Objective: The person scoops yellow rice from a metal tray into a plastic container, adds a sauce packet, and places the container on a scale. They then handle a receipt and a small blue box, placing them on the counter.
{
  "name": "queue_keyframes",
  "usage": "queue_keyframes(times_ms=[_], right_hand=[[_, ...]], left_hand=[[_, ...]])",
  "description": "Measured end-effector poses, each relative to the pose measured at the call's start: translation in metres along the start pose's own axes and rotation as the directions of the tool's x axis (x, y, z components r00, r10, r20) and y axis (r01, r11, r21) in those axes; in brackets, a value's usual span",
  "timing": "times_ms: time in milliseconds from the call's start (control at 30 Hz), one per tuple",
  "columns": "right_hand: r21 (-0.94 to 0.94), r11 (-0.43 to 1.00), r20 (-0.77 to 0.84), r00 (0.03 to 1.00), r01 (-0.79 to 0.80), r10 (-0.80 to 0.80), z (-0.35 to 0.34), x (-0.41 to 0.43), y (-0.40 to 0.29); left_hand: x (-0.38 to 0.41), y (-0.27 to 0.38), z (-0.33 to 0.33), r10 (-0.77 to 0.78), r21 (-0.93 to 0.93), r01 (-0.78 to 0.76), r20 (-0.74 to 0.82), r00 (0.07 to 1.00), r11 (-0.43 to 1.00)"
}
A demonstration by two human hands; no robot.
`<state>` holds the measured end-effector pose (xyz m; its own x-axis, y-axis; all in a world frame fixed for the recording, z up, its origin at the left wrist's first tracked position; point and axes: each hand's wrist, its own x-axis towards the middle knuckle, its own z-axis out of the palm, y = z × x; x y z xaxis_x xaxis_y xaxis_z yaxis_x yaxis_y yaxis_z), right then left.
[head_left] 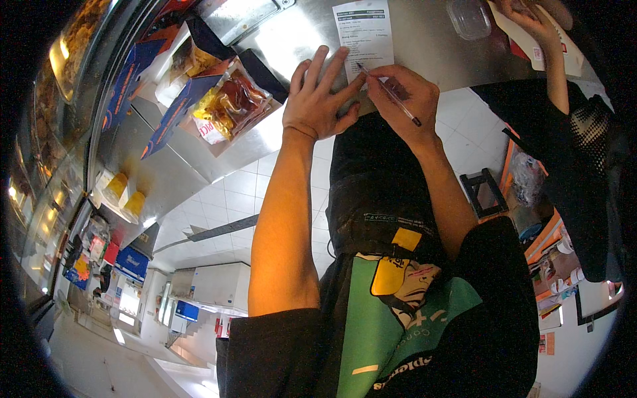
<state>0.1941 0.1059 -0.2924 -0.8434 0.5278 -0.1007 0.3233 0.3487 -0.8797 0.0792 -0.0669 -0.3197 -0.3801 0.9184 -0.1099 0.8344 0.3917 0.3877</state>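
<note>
A printed paper slip (366,30) lies on the stainless steel counter. My left hand (321,94) rests with fingers spread along the slip's left and lower edge, holding nothing. In my right hand (408,97) is a clear-barrelled ballpoint pen (398,102), its tip touching or just above the lower part of the slip. Left of my left hand stand open cardboard boxes with dark blue flaps (181,117); the nearer one holds clear plastic bags of red-brown and yellow food (239,102).
A co-worker's hand (535,22) is over a cream paper bag (572,49) at upper right, beside a clear plastic container (468,17). A metal tray (239,17) lies at upper left. Yellow-filled cups (133,204) stand at far left, near a glass display case (64,124).
</note>
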Motion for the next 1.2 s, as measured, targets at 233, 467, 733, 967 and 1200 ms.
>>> queue_keyframes(times_ms=[233, 467, 733, 967, 1200], right_hand=[[0.046, 0.997, 0.003, 0.998, -0.069, 0.069, 0.003, -0.001, 0.005], [0.063, 0.997, -0.002, 0.999, -0.050, 0.050, -0.007, 0.001, -0.006], [0.041, 0.996, -0.004, 0.996, -0.085, 0.085, 0.002, -0.004, -0.001], [-0.012, 0.990, 0.005, 0.990, -0.141, 0.141, -0.010, -0.001, -0.011], [0.020, 1.000, 0.052, 0.999, -0.009, 0.007, 0.005, -0.006, -0.005]], left_hand=[[0.001, 0.002, -0.005, -0.008, -0.024, 0.008, 0.000, 1.000, 1.000], [0.000, 0.001, -0.003, -0.003, -0.029, 0.003, 0.006, 1.000, 1.000], [0.000, 0.000, -0.003, -0.012, 0.071, 0.005, 0.096, 0.995, 0.997], [0.000, 0.001, -0.002, 0.003, 0.007, -0.003, 0.006, 1.000, 1.000], [0.001, -0.001, 0.000, -0.002, -0.008, 0.002, 0.032, 0.999, 1.000]])
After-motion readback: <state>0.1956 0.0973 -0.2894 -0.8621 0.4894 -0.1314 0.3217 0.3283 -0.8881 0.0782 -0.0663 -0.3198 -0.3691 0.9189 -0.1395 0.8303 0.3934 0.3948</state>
